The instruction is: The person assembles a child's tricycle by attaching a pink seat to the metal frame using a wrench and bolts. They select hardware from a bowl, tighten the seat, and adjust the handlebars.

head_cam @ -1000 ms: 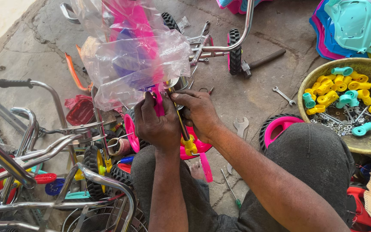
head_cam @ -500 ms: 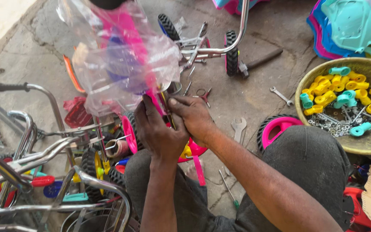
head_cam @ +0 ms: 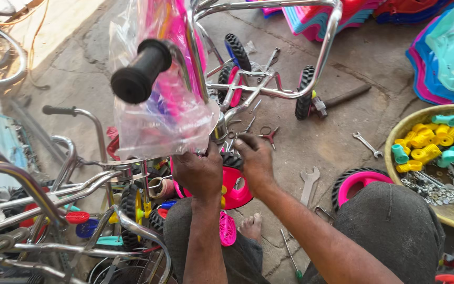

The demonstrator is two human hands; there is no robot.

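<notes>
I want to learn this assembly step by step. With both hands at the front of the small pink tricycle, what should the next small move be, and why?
Probably hold the fork steady with the left hand while the right hand works the fitting beside the pink front wheel. Both hands are already closed in there, below the plastic-wrapped frame, and neither visibly holds a tool; the spanner lies apart on the floor.

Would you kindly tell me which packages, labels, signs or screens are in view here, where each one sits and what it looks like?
Clear plastic bag: wrapped round the pink frame under the black handlebar grip, above the left hand and right hand; crinkled, see-through, pink and purple showing inside.
No labels, signs or screens can be made out.
</notes>
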